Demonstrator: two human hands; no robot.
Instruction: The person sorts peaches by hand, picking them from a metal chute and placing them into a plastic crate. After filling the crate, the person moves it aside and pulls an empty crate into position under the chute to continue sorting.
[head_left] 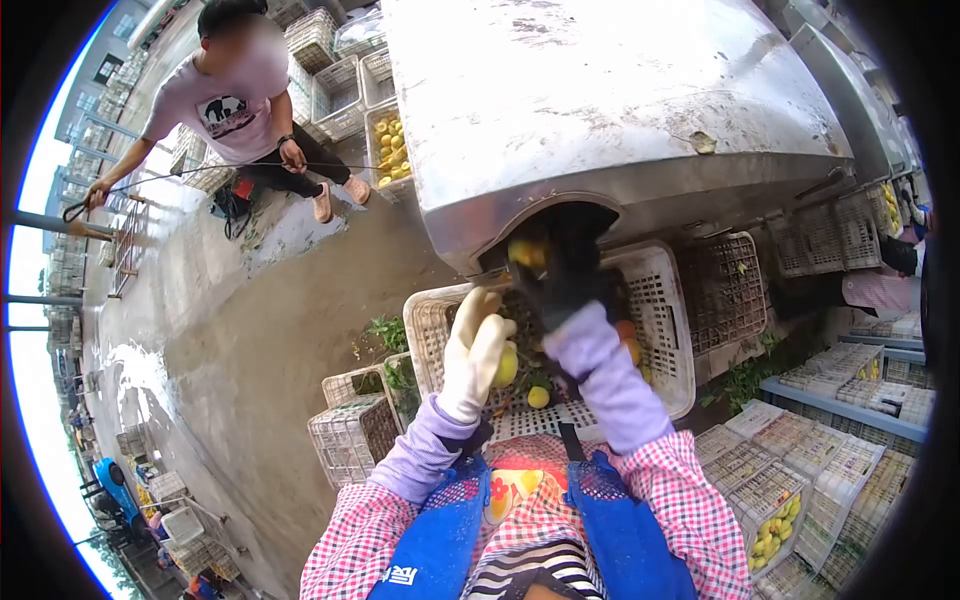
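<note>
My left hand (473, 352), in a cream glove, is closed with a yellow-green round fruit (507, 366) against its palm side, above a white plastic crate (655, 305). My right hand (566, 275), in a dark glove and blurred, reaches to the arched opening of a large metal housing (640, 185). A yellow fruit (527, 253) shows at its fingers, which are partly lost in shadow. Inside the crate lie another yellow fruit (538, 397) and a few orange-yellow ones (630, 345), partly hidden by my right sleeve.
A brown crate (722, 290) stands right of the white one, and stacked crates (355, 435) stand at left. At upper left a person (235, 110) holds a thin cord or rod, near a crate of yellow fruit (390, 145). More crates (800, 470) fill the lower right. The ground (270, 370) looks wet.
</note>
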